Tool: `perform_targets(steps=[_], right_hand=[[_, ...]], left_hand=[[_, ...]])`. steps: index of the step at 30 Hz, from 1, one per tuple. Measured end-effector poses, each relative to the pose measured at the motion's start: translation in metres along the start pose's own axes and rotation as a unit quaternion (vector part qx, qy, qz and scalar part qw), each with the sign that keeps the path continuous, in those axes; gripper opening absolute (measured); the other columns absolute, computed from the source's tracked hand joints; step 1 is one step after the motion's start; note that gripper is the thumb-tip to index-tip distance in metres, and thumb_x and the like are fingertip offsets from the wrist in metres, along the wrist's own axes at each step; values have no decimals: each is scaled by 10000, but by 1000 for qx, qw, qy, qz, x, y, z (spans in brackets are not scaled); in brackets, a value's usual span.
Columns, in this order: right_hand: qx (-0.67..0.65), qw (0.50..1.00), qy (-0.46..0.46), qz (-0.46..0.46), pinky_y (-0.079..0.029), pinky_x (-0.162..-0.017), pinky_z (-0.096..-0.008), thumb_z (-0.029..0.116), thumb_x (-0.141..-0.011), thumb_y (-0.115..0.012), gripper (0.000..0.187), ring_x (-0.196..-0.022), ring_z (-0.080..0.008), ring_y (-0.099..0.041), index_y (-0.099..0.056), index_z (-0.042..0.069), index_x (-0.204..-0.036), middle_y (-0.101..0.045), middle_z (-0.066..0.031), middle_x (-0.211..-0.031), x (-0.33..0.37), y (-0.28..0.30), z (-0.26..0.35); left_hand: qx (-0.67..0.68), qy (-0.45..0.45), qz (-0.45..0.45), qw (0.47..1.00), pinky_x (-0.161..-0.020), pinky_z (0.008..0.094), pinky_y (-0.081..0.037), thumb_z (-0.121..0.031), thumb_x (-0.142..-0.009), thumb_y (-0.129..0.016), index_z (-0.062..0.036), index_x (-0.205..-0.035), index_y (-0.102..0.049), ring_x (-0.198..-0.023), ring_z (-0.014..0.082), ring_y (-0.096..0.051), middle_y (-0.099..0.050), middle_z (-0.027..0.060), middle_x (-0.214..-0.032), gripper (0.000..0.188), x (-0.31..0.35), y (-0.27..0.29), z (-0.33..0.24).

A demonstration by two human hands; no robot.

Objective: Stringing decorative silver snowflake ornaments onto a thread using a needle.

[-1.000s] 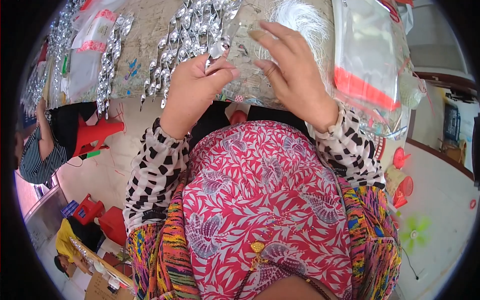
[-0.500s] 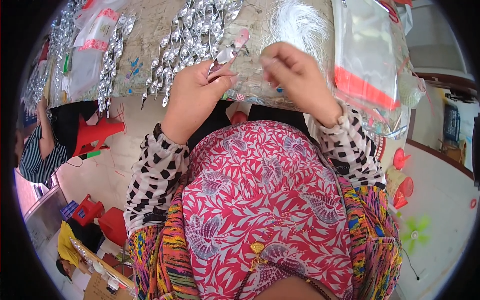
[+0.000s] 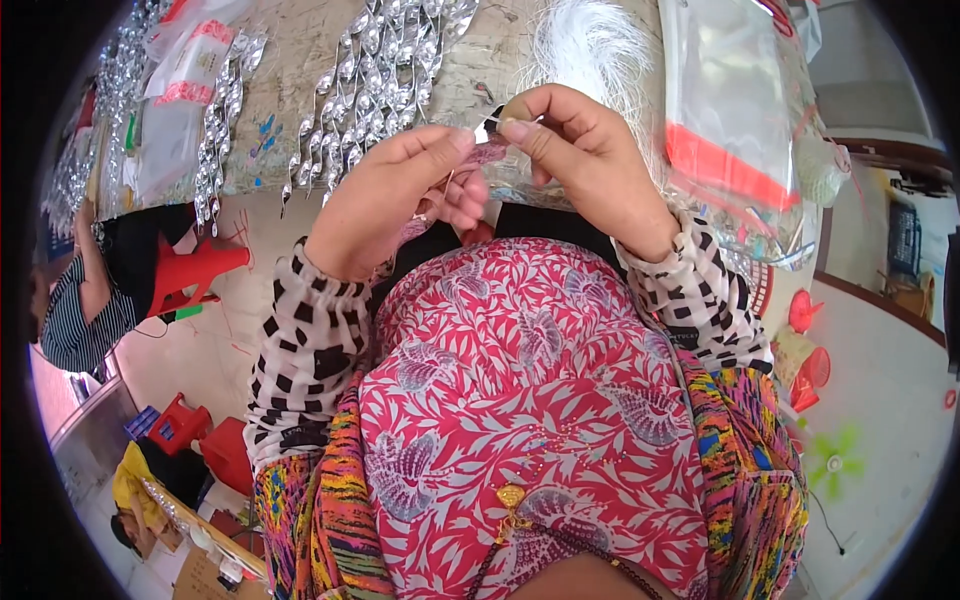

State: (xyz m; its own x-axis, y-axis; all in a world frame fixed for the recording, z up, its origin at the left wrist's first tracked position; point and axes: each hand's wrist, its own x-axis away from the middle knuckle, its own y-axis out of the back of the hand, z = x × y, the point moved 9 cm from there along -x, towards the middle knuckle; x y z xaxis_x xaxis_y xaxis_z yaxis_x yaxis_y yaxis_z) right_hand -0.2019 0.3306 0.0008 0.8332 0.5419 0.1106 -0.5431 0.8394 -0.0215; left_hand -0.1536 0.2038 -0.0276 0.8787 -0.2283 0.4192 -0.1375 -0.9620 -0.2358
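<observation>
Close together over the table's near edge, both my hands are closed in pinches. My right hand (image 3: 590, 165) has a thin white thread (image 3: 492, 119) between thumb and forefinger. Its other end runs to the fingertips of my left hand (image 3: 385, 195), palm turned inward. A pinkish patterned strip (image 3: 484, 154) shows at the left fingers; how it is held there is partly hidden. Just beyond the left hand lie silver twisted foil strands (image 3: 385, 75). A bundle of white threads (image 3: 590, 50) spreads beyond the right hand.
Clear plastic bags with a red band (image 3: 735, 90) lie on the worn table (image 3: 290, 75) at right. More foil strands (image 3: 222, 110) and a plastic package (image 3: 190, 80) are at left. A person in stripes (image 3: 85, 310) sits by a red stool (image 3: 195, 270).
My right hand has come in beside the left and now pinches a thread. The left hand has turned inward, and the pink-ended shiny piece that stuck up from it has dropped lower.
</observation>
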Motion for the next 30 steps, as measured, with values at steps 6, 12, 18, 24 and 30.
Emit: perform_targets(steps=[6, 12, 18, 24, 30], right_hand=[[72, 990, 117, -46, -401, -590, -169, 89, -908, -588, 113, -755, -31, -483, -584, 17, -994, -526, -6, -1016, 4, 12, 19], [115, 983, 128, -67, -346, -589, -166, 49, -894, -595, 79, -717, -25, -436, -570, 13, -960, -472, 9, -946, 5, 15, 11], [109, 985, 105, -83, -321, -570, -166, 57, -889, -607, 79, -673, -13, -403, -568, 19, -947, -466, 26, -915, 1, 17, 5], [102, 986, 90, -93, -311, -555, -164, 73, -890, -615, 84, -651, -7, -398, -570, 29, -945, -467, 45, -866, -2, 19, 0], [107, 986, 78, -99, -314, -555, -164, 82, -891, -617, 89, -645, -5, -398, -575, 31, -950, -484, 58, -793, -3, 18, -2]], left_hand=[[127, 25, 12, 991, -523, 226, -425, -227, -934, -561, -20, -1041, -575, -590, 100, -533, -578, 23, -751, 233, -6, 2, -4], [129, 14, -22, 991, -538, 232, -428, -219, -920, -583, -21, -1046, -576, -599, 106, -530, -568, 17, -744, 235, -8, 3, -4], [128, 0, -26, 991, -555, 227, -428, -205, -910, -600, -18, -1048, -575, -611, 99, -520, -554, 12, -730, 234, -10, 1, -5], [117, 0, -42, 992, -568, 220, -429, -167, -893, -620, -11, -1076, -559, -616, 98, -519, -551, 12, -742, 248, -11, 1, -3], [89, -9, -51, 995, -575, 208, -425, -152, -877, -638, -11, -1081, -552, -619, 85, -523, -552, 5, -746, 263, -11, -1, -3]])
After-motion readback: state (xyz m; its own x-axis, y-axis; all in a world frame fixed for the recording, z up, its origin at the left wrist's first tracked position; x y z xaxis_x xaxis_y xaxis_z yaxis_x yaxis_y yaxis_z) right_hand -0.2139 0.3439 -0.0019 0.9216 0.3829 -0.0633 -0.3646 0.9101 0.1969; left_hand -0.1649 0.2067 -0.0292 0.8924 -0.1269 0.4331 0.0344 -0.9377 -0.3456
